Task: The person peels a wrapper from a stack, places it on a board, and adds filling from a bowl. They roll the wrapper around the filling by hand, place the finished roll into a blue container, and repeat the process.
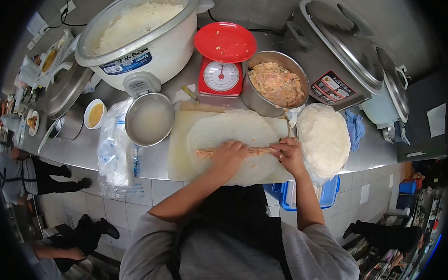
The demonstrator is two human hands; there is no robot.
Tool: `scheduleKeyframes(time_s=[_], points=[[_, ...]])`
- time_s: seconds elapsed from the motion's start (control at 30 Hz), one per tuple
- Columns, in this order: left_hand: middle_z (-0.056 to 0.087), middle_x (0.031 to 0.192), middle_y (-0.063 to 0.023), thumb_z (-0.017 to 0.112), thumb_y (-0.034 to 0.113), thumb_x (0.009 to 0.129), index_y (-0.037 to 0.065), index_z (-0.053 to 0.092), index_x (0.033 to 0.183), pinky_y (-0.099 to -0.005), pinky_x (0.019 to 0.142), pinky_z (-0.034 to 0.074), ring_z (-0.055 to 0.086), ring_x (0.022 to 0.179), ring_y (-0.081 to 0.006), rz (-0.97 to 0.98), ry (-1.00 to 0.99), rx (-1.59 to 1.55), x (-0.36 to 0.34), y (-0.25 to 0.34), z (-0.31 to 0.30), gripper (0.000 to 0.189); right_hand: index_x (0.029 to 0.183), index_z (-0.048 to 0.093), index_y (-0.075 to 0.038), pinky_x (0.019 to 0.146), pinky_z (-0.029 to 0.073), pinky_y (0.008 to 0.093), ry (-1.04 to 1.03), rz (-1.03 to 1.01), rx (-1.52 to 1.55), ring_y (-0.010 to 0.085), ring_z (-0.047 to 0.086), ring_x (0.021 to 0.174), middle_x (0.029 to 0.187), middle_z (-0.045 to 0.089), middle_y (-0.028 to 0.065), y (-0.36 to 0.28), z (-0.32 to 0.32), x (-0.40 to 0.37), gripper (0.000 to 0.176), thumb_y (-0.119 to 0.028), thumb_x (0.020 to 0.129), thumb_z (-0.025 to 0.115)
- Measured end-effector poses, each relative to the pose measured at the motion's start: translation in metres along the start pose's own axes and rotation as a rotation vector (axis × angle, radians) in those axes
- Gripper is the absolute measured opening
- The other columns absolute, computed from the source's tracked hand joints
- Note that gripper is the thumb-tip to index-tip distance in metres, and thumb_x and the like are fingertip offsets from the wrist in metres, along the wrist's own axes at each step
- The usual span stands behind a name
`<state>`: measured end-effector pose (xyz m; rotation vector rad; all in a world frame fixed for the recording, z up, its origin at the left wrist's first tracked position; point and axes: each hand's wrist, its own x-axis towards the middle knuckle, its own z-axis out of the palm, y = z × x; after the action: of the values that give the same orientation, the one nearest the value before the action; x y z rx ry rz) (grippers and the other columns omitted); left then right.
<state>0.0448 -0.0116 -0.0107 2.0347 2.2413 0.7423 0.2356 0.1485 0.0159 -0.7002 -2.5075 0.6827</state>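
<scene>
A long thin strip of minced meat filling (pixel 259 151) lies across a large round, pale wrapper sheet (pixel 223 130) on a cutting board (pixel 177 159). My left hand (pixel 229 159) is curled over the middle of the strip, its fingers pressed round the filling. At the strip's right end, my right hand (pixel 287 153) pinches the filling between thumb and fingers. Just right of that hand sits a stack of round wrapper sheets (pixel 324 140). Behind the board, a steel pot (pixel 274 108) holds more orange-pink filling.
Left of the board are a steel bowl of cloudy liquid (pixel 149 119) and plastic bags (pixel 115 153). A red scale (pixel 221 78), a large rice cooker (pixel 157 63) and a grey cooker (pixel 324 52) line the back. A blue bin (pixel 329 199) is below; co-workers stand at both sides.
</scene>
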Motion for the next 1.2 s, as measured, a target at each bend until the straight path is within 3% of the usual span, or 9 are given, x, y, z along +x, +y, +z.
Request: scheduleKeyframes(time_s=[0.17,0.37,0.47,0.63,0.77,0.87,0.97,1.07,1.2], points=[[0.061,0.099,-0.0056,0.069,0.02,0.078,0.015,0.065,0.113,-0.0385,0.091,0.045,0.057,0.101,-0.0272,-0.096,-0.056,-0.08,-0.033,-0.04,-0.05,0.036,0.089,0.076,-0.014,0.075,0.039,0.0347,0.004,-0.013,0.001,0.021,0.055,0.08,0.078,0.059,0.0028,0.004,0.002,-0.001,0.031,-0.005,0.06,0.081],[0.065,0.106,-0.005,0.076,0.016,0.071,0.012,0.065,0.118,-0.0379,0.087,0.046,0.059,0.093,-0.0267,-0.091,0.067,-0.257,-0.045,-0.062,-0.064,0.048,0.091,0.076,-0.014,0.076,0.039,0.0363,-0.012,0.034,0.045,0.0214,0.055,0.082,0.079,0.059,0.0027,-0.001,-0.002,-0.002,0.032,-0.006,0.061,0.081],[0.067,0.105,-0.0051,0.078,0.02,0.07,0.009,0.068,0.112,-0.0357,0.084,0.047,0.059,0.093,-0.0257,-0.054,0.014,-0.351,-0.054,-0.081,-0.062,0.045,0.092,0.076,-0.014,0.075,0.039,0.0366,-0.034,0.057,0.05,0.0217,0.054,0.082,0.08,0.06,0.0023,-0.004,-0.005,-0.001,0.033,-0.009,0.06,0.082],[0.07,0.102,-0.0038,0.077,0.018,0.071,0.01,0.071,0.105,-0.0341,0.082,0.048,0.06,0.088,-0.0233,-0.032,0.109,-0.312,-0.047,-0.068,-0.073,0.036,0.093,0.076,-0.013,0.083,0.039,0.0357,-0.082,0.061,-0.095,0.0219,0.057,0.082,0.081,0.062,0.0041,-0.032,-0.017,0.013,0.036,-0.014,0.058,0.084],[0.071,0.099,-0.0031,0.077,0.015,0.071,0.01,0.072,0.103,-0.0338,0.081,0.049,0.062,0.086,-0.0227,-0.043,0.163,-0.301,-0.044,-0.056,-0.055,0.033,0.085,0.075,-0.019,0.078,0.035,0.0348,-0.16,-0.153,0.052,0.0195,0.054,0.085,0.079,0.062,-0.003,-0.048,0.007,0.03,0.027,-0.013,0.06,0.082],[0.071,0.098,-0.0032,0.075,0.016,0.072,0.01,0.073,0.1,-0.0337,0.081,0.05,0.062,0.086,-0.0228,-0.045,0.141,-0.258,-0.037,-0.054,-0.051,0.028,0.078,0.074,-0.018,0.078,0.035,0.0347,-0.218,-0.078,0.029,0.0193,0.054,0.084,0.076,0.061,-0.0043,-0.044,0.019,0.034,0.02,-0.013,0.06,0.081],[0.071,0.098,-0.0035,0.073,0.016,0.073,0.009,0.073,0.097,-0.0335,0.08,0.05,0.063,0.087,-0.0224,-0.012,0.14,-0.164,-0.027,-0.041,-0.047,0.024,0.074,0.073,-0.017,0.078,0.035,0.0348,-0.161,-0.149,0.047,0.0192,0.055,0.082,0.072,0.06,-0.0041,-0.061,0.027,0.038,0.016,-0.012,0.061,0.079],[0.071,0.097,-0.0037,0.07,0.016,0.073,0.009,0.072,0.095,-0.0335,0.08,0.051,0.063,0.086,-0.0227,0.022,0.136,-0.119,-0.021,-0.035,-0.032,0.023,0.075,0.073,-0.018,0.077,0.035,0.0348,-0.232,-0.135,0.039,0.0189,0.055,0.082,0.071,0.059,-0.0032,-0.061,0.042,0.041,0.016,-0.011,0.061,0.079],[0.07,0.098,-0.0043,0.069,0.014,0.071,0.009,0.072,0.094,-0.0335,0.079,0.051,0.062,0.087,-0.0226,0.002,0.135,-0.103,-0.015,-0.025,-0.035,0.023,0.075,0.073,-0.018,0.076,0.035,0.0351,-0.156,-0.121,0.122,0.0185,0.055,0.081,0.072,0.061,-0.0042,-0.061,0.033,0.04,0.016,-0.011,0.061,0.079]])
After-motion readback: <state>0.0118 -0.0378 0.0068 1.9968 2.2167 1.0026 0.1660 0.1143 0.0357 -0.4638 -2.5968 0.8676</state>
